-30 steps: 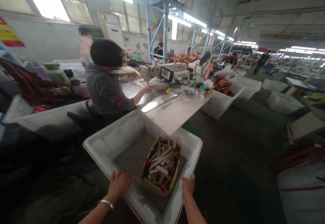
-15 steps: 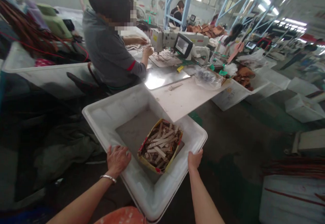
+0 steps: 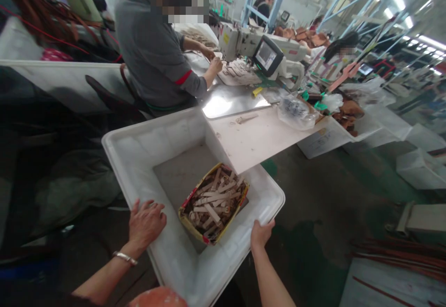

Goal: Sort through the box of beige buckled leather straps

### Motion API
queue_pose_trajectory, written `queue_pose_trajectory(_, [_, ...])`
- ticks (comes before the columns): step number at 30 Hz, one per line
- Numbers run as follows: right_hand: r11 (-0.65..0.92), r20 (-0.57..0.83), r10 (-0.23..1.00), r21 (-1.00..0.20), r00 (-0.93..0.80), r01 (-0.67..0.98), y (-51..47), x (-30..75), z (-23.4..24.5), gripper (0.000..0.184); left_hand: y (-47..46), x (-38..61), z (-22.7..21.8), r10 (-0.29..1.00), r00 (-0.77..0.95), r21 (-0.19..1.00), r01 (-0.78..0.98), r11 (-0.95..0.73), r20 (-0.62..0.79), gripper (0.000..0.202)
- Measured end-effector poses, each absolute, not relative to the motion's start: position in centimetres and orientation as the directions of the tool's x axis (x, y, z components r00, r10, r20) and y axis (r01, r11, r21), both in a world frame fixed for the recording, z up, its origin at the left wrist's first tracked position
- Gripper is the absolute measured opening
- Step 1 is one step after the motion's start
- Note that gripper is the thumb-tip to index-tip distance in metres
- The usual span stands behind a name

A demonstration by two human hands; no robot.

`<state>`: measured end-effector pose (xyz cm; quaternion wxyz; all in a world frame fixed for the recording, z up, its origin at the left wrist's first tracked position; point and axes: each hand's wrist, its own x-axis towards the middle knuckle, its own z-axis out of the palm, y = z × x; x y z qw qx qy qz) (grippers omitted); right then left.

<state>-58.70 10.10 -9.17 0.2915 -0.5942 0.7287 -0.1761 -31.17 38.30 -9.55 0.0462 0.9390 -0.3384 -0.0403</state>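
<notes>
1. At the bottom edge of the head view, nearest my lens, I see orange-red patterned cloth [image 3: 158,297] and two forearms reaching forward.
2. I have the left hand [image 3: 146,223], a silver metal bangle [image 3: 124,258] at its wrist, resting on the left rim of a large, white, rectangular plastic bin [image 3: 120,177] — fingers slightly spread, pinching nothing.
3. I have the right hand [image 3: 263,235] bent around the right rim; its fingertips are out of sight, so I cannot tell how hard they press.
4. I judge the step in hand to be handling the bin by its rim. To my mind, a move from here calls for a firmer left hold and an even pull on both sides.
5. Inside the bin, apart from both hands, sits a worn yellow-and-red carton [image 3: 191,230] full of flat, pale beige strips [image 3: 212,200].
6. Past it, a flat white board [image 3: 244,140] overlaps the bin's far side in my view — a corner I would watch.
7. Farther off, a grey-sleeved co-worker [image 3: 149,47] sits at a pale sewing machine [image 3: 240,42].
</notes>
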Motion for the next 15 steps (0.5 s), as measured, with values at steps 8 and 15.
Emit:
queue_pose_trajectory(8, [0.243, -0.282, -0.958, -0.707, -0.051, -0.664, 9.6, -59.5, -9.4, 0.081, 37.2, -32.9, -8.5, -0.51, 0.852, -0.04, -0.517, -0.855, -0.117, 0.05])
queue_pose_trajectory(15, [0.222, -0.35, -0.932, -0.753, 0.092, -0.62, 9.1, -61.2, -8.3, 0.088, 39.3, -42.0, -3.8, -0.285, 0.933, -0.065, -0.306, -0.95, -0.218, 0.057])
